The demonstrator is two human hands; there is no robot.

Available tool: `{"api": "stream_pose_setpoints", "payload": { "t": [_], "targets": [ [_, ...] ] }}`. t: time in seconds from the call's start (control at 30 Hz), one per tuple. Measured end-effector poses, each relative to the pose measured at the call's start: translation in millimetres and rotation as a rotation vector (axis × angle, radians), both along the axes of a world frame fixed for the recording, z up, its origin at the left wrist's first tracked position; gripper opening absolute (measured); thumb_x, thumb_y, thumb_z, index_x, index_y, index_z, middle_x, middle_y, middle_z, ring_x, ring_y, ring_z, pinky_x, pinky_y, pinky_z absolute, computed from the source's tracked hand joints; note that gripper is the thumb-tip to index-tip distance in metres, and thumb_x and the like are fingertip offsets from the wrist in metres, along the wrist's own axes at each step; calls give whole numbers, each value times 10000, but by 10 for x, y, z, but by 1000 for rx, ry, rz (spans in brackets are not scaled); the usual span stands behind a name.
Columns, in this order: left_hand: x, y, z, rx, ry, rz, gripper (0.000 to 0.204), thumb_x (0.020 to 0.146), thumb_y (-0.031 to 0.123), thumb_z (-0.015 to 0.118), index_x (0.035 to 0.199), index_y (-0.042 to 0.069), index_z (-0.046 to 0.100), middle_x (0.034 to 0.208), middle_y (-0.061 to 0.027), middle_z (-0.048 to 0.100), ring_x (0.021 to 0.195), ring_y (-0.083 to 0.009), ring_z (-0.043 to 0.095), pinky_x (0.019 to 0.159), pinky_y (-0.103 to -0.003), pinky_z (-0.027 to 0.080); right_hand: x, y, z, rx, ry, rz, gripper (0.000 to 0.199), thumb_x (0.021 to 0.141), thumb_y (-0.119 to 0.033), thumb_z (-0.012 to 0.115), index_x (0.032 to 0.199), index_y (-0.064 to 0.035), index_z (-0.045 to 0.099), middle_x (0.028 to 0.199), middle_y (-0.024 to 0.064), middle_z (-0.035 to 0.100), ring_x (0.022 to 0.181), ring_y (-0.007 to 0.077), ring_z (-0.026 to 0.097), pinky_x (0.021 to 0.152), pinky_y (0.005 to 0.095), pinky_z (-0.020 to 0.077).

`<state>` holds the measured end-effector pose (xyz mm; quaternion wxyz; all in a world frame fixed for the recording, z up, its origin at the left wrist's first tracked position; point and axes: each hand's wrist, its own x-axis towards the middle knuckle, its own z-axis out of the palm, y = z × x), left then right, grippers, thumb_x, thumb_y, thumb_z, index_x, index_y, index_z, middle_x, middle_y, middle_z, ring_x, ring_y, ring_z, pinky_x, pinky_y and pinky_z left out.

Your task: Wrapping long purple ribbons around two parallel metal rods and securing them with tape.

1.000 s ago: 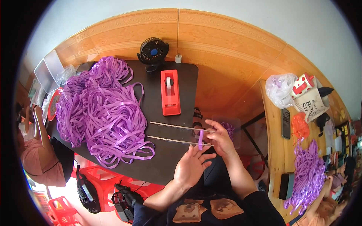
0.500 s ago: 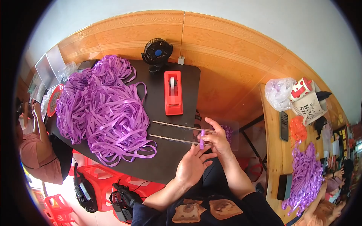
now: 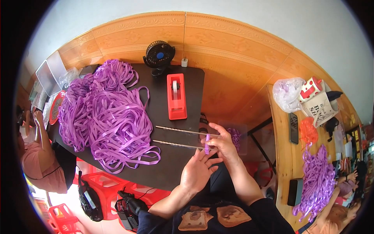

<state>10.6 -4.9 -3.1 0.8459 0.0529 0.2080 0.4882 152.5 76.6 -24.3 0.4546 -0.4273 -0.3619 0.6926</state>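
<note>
Two long drill bits (image 3: 177, 144) lie side by side, a gap between them, their twisted ends pointing left over the dark table's front right part. A narrow band of purple ribbon (image 3: 207, 144) spans both near their right ends. My right hand (image 3: 226, 146) is closed at that band, thumb and fingers round the ribbon and the bits' ends, with its index finger raised. My left hand (image 3: 196, 171) has its palm turned up and fingers apart, the fingertips just below the nearer bit beside the ribbon. Whether those fingertips touch the ribbon is hard to see.
A big tangled heap of purple ribbon (image 3: 113, 117) covers the left of the dark table (image 3: 175, 165). Behind it stand a red tape dispenser (image 3: 177, 111) and a black fan (image 3: 159, 56). A wooden table (image 3: 282, 171) on the right carries more ribbon (image 3: 317, 181). Other people sit at both sides.
The view has shifted slightly. Both hands keep nearly the same pose at the ribbon band and the drill bits.
</note>
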Motion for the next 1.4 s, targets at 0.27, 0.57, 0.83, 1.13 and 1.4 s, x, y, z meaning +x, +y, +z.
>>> {"api": "stream_pose_setpoints", "payload": {
  "t": [0.27,0.57,0.83,1.13,1.4],
  "targets": [
    [-5,7,-2,18,11,-10,539,973,469,401,1302,46,456,1299,-97,491,1144,-269,510,920,-377,363,-1,-3,20,-12,20,6,701,758,6,625,1391,1,323,975,198,651,892,243,662,742,346,560],
    [3,10,40,-8,27,-2,579,964,483,392,1315,22,403,1302,-121,477,1122,-282,509,891,-376,372,-34,-30,-223,-162,528,83,588,864,-151,551,1405,-41,350,891,114,569,937,261,589,872,374,478],
    [-3,19,31,24,34,-19,618,947,494,419,1325,5,413,1359,-133,459,1159,-277,503,894,-366,378,-67,49,-242,-100,572,194,510,899,-185,575,1374,-90,416,828,55,533,850,220,554,815,343,465],
    [17,16,55,8,58,-13,636,945,494,420,1339,-4,400,1369,-146,449,1164,-308,497,891,-363,386,33,53,-233,-110,515,180,481,898,-99,534,1359,-59,404,922,105,603,937,231,612,854,359,498],
    [11,13,36,17,52,-14,606,955,489,417,1331,14,416,1356,-122,457,1154,-301,500,900,-367,379,86,-142,-224,293,-92,-379,370,872,-18,590,1229,-17,494,914,101,627,852,165,616,782,277,489]
  ]
}}
